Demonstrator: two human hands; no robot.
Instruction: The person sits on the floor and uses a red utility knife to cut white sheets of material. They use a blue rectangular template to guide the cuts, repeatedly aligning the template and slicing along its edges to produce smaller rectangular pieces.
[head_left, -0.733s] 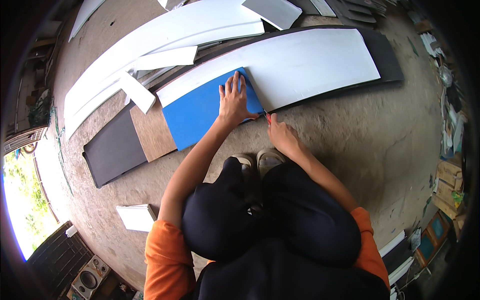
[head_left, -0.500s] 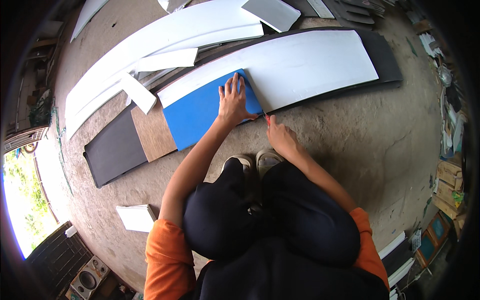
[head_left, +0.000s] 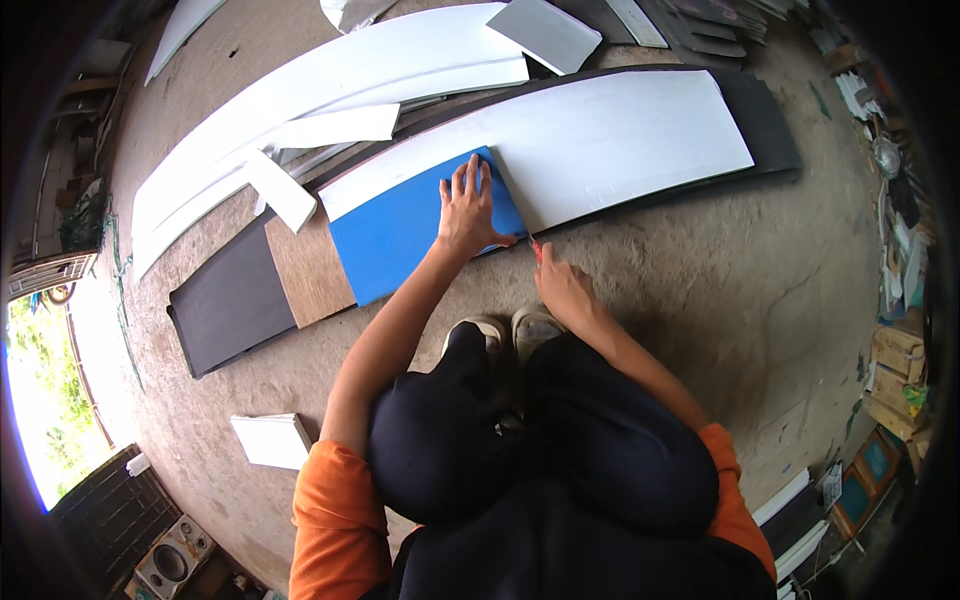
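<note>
My left hand (head_left: 466, 213) presses down on a blue rectangular board (head_left: 390, 235), fingers spread toward its far right corner and thumb near the close edge. The blue board lies over a long white panel (head_left: 620, 140), which stretches out to the right beneath it. In my right hand (head_left: 568, 285) is a utility knife (head_left: 538, 250) with a red handle. Its thin blade tip sits at the panel's near edge, beside the blue board's lower right corner. Whether the blade touches the panel is too small to tell.
Under the panel lies a long dark sheet (head_left: 230, 295), with a brown wood-look piece (head_left: 308, 262) on its left part. White strips and offcuts (head_left: 280, 190) lie beyond. A small white stack (head_left: 272, 441) rests on the concrete floor at left. My shoes (head_left: 535, 325) are close to the panel.
The view has shifted slightly, so the boards appear a little lower. My right hand with the knife has come slightly nearer to me; the left hand keeps its place on the blue board.
</note>
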